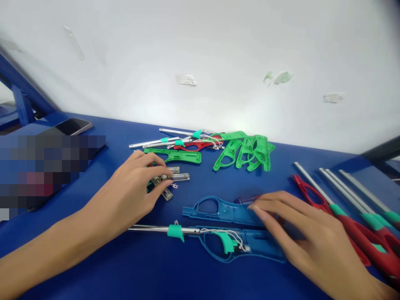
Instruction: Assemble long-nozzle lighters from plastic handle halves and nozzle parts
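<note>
My left hand (142, 179) has its thumb and fingers closed on a small clear lighter tank (180, 177), in a little cluster of similar tanks (168, 194). My right hand (300, 229) is closed in a pinch at the right end of an empty blue lighter half-shell (226, 210). A purple see-through piece (246, 200) shows behind those fingertips; I cannot tell whether it is gripped. Nearer me lies a second blue half-shell (262, 246). A metal tube (150, 228), a teal collar (176, 232), a teal trigger (225, 241) and white wires lie along it.
Green half-shells (246, 152), a red half-shell (196, 144) and metal tubes (168, 141) lie towards the white wall (218, 50). Several red lighters (353, 227) with metal tubes lie at the right. A phone (73, 126) and a dark, partly blurred object (90, 146) are on the left.
</note>
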Available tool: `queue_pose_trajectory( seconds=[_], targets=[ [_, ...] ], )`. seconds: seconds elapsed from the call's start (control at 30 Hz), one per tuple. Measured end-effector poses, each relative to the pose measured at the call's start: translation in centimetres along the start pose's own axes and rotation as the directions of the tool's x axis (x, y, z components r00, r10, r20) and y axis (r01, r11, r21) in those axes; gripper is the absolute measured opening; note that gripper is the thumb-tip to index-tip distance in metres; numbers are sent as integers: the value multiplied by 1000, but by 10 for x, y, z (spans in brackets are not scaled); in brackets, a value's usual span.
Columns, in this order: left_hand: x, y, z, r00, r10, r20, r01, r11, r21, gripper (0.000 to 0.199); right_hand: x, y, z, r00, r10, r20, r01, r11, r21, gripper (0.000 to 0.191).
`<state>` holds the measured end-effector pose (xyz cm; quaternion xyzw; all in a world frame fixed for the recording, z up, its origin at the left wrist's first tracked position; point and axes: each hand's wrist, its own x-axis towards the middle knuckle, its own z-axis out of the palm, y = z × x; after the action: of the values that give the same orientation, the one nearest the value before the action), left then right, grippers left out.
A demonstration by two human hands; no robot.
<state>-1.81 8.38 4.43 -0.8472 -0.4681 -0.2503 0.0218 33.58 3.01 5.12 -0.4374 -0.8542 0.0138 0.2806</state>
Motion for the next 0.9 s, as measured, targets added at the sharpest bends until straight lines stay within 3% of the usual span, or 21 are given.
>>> queue_pose_trajectory(
  seconds=[0.2, 0.43, 0.6, 0.77, 0.9],
  targets=[
    [2, -4, -1, 1000, -29, 8, 29, 1000, -11, 24, 1, -3, -1, 1000, 3, -18, -3, 1000, -1, 15],
    [2, 3, -2, 998, 33, -44, -33, 999, 4, 20, -1, -5, -2, 998, -17, -66, 17, 1000, 1, 15],
    [2, 31, -13, 984, 129, -120, -133, 991, -25, 16, -7, -10, -3, 999, -2, -49, 0, 1000, -31, 19],
    [-7, 68, -23, 963, 236, -134, -265, 923, -278, 14, -14, -25, 3, 998, -56, -14, 52, 983, -179, 44],
    [-22, 87, -19, 963, 202, -181, -259, 882, -393, 5, -6, -38, 6, 989, -145, -33, 142, 987, -71, 31]
  ],
)
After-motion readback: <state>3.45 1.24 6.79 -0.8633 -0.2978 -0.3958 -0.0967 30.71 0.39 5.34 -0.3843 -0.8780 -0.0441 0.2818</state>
